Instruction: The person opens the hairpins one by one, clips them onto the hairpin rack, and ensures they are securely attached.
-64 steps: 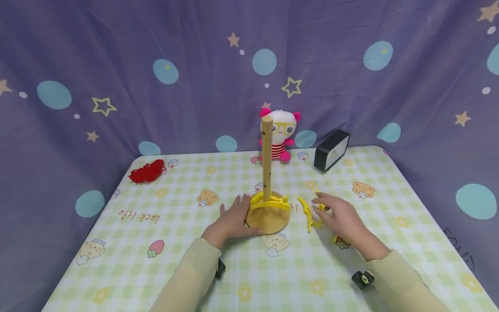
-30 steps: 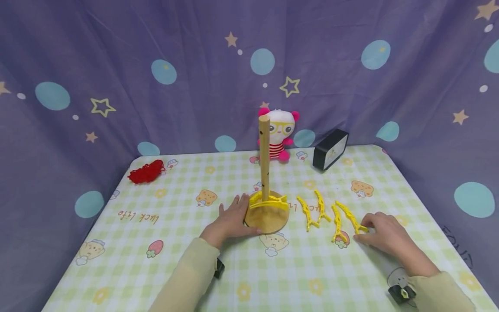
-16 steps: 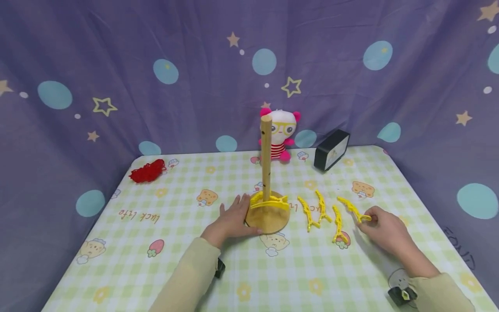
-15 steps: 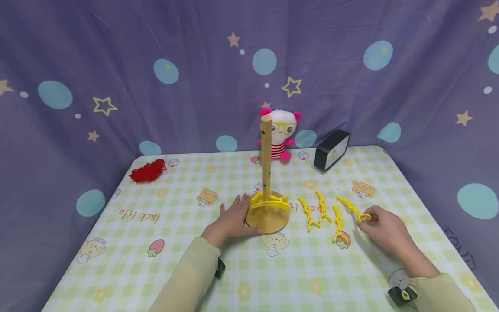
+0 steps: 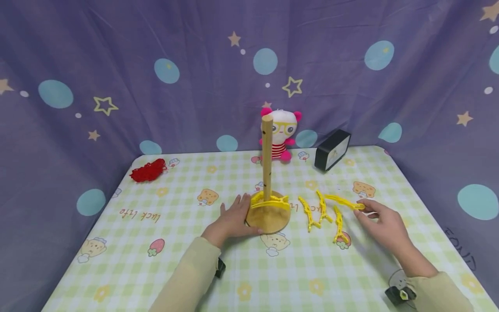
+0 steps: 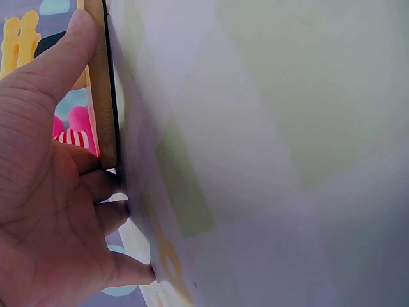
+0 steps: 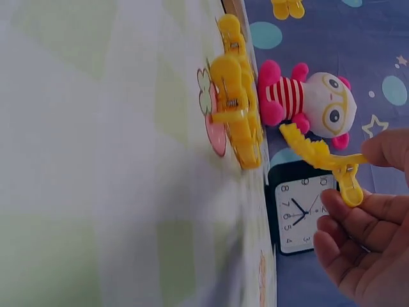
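Note:
A wooden stand [image 5: 267, 164] with an upright pole rises from a round base [image 5: 269, 223] at mid-table. My left hand [image 5: 233, 219] holds the base's left edge, thumb in front and fingers behind; in the left wrist view the thumb [image 6: 67, 54] lies along the rim. Yellow hair clips [image 5: 273, 203] lie on the base around the pole. My right hand [image 5: 383, 223] pinches the handle end of another yellow hair clip [image 7: 316, 153], raised above the table, toothed end pointing left. Below and left of it, several matching clips [image 5: 338, 223] lie on the cloth.
A panda plush [image 5: 280, 130] sits behind the pole at the back edge. To its right stands a black clock [image 5: 332, 151]. Tangled red yarn or netting [image 5: 149, 170] lies at the back left. A checked cloth [image 5: 187, 268] covers the table, with a purple curtain [image 5: 210, 86] behind.
My right hand moves from the clips near the stand to the rightmost one, then pinches and lifts it; its toothed end has swung left. The left hand stays on the base.

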Available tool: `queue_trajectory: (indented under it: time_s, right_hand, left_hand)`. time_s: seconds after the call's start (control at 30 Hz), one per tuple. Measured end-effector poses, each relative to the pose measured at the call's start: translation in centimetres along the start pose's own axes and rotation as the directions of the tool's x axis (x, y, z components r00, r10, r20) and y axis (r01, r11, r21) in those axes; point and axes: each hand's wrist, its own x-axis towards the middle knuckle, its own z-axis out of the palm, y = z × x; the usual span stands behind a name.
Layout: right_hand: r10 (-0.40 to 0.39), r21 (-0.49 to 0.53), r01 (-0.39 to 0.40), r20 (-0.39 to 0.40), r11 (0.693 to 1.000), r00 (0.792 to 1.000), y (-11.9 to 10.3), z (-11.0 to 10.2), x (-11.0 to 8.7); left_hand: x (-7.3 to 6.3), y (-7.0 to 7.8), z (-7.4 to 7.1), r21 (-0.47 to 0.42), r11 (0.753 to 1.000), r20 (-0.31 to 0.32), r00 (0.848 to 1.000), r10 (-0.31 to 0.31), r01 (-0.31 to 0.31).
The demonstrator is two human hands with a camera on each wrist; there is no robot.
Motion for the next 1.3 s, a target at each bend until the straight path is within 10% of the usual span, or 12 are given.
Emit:
queue_trajectory:
  time_s: [0.63, 1.3]
  right_hand:
    - [-0.253, 0.102, 0.259, -0.071, 0.96, 0.965, -4.2, 2.9, 1.1]
    - [-0.3, 0.066, 0.319, -0.202, 0.946, 0.932, -8.6, 7.7, 3.3]
  left_hand:
    - [0.1, -0.2, 0.0, -0.002, 1.0, -0.002, 1.0, 0.007, -0.007]
    - [0.1, -0.4, 0.2, 0.003, 1.0, -0.011, 1.0, 0.025, -0.025]
